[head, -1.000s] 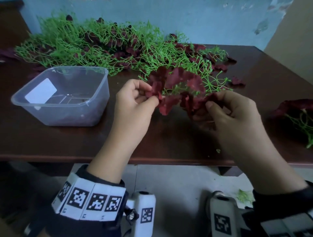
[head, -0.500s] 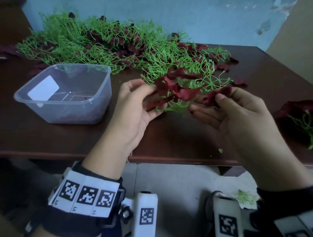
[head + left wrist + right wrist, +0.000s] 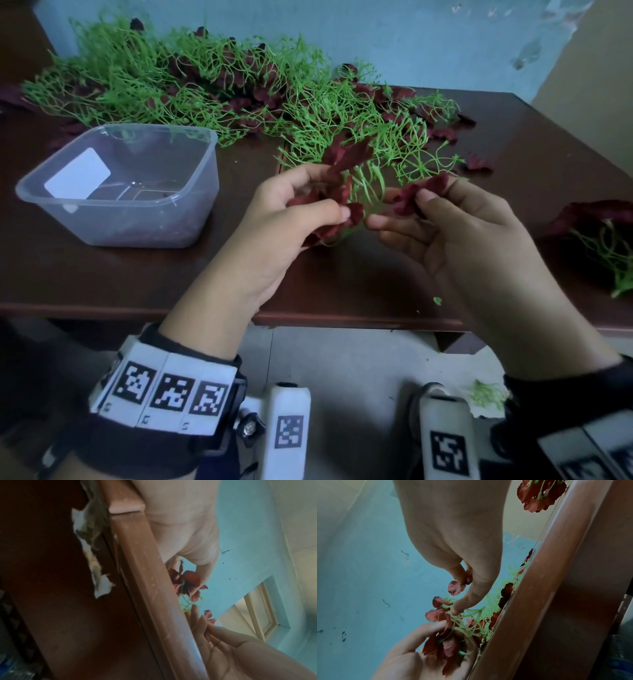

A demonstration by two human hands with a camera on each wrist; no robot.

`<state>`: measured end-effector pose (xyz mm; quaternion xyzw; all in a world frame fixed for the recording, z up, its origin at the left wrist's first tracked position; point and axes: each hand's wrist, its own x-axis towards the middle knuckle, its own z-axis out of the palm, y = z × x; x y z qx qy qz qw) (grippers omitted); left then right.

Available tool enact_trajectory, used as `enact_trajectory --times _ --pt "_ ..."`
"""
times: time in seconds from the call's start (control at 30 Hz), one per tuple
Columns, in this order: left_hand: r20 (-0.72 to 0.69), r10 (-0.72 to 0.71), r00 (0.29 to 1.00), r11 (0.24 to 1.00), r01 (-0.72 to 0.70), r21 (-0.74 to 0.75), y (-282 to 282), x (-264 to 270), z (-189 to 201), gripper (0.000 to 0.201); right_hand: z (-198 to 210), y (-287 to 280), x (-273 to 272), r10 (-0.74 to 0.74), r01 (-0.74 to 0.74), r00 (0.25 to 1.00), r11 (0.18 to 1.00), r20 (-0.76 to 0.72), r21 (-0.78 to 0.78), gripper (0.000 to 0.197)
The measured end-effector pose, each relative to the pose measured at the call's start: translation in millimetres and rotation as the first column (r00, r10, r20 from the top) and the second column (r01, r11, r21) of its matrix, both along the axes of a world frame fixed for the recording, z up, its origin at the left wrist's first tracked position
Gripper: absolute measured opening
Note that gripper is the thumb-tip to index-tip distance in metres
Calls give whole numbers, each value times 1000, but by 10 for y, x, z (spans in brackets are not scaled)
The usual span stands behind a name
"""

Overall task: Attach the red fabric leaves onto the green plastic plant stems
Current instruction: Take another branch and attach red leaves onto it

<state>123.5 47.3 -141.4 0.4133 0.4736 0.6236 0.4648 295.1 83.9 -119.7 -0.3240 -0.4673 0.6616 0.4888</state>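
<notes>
My left hand (image 3: pixel 330 192) grips a sprig of thin green plastic stems (image 3: pixel 368 185) that carries several dark red fabric leaves (image 3: pixel 346 159), held just above the table's front half. In the right wrist view the same sprig (image 3: pixel 464 628) lies across the left palm. My right hand (image 3: pixel 433 190) pinches one loose red leaf (image 3: pixel 416 193) between thumb and forefinger, right beside the sprig. One of its lower fingers (image 3: pixel 456 609) reaches out and touches the green stems. The left wrist view shows the held leaves (image 3: pixel 190 578) and the loose leaf (image 3: pixel 208 613) apart.
A clear plastic tub (image 3: pixel 191 212) stands at the left of the dark wooden table (image 3: pixel 342 320). A big pile of green stems and red leaves (image 3: pixel 171 85) fills the back. Another leafed sprig (image 3: pixel 599 233) lies at the right edge, with loose leaves (image 3: pixel 478 162) nearby.
Both hands held the leafy sprig together; now the left hand alone grips it, turned more upright. The right hand has drawn apart and pinches a single leaf.
</notes>
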Motion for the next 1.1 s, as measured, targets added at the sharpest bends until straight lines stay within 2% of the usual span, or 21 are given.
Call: enact_trajectory --times 0.23,0.3,0.37,0.43,0.5,0.53,0.57,0.6,0.67,0.73,0.8,0.87,1.1 --pt "-51 13 999 1000 -13 0 1 42 -3 34 35 -13 6 76 -75 996 997 -53 8 22" --pt "-43 72 997 997 -71 21 25 51 -22 33 32 -15 -4 78 -78 994 997 -80 3 22" --pt "-35 212 977 975 -209 71 52 53 -46 44 40 -23 -14 77 -78 991 997 -108 -7 20" --pt "-167 422 891 900 -391 190 42 77 -52 56 51 -29 -19 73 -76 988 997 -133 -20 19" --pt "-335 631 700 767 -497 407 -30 133 0 51 62 -33 -25 68 -73 986 997 -150 -28 20" --pt "-360 706 611 695 -495 522 -90 174 68 44 67 -33 -34 66 -72 985 997 -158 -32 21" --pt "-359 743 564 643 -455 616 -144 217 131 37 66 -29 -45 62 -69 984 997 -169 -35 20" --pt "-364 743 562 623 -383 682 -197 266 189 30 67 -28 -55 59 -67 982 997 -182 -34 18" --pt "-446 654 611 679 -214 702 -293 378 260 18 69 -32 -68 53 -58 981 998 -189 -20 16" --pt "-570 564 597 772 -138 620 -320 487 231 14 74 -45 -63 42 -43 987 999 -155 -3 16" --pt "-627 524 576 821 -146 552 -282 550 154 17 71 -48 -44 16 -15 992 1000 -122 11 17" --pt "-620 522 586 828 -171 534 -209 532 73 17 63 -39 -33 -5 9 992 1000 -125 30 21" --pt "-527 508 681 843 -268 466 -45 377 -72 15 16 -31 -57 45 -41 994 998 -102 41 22"
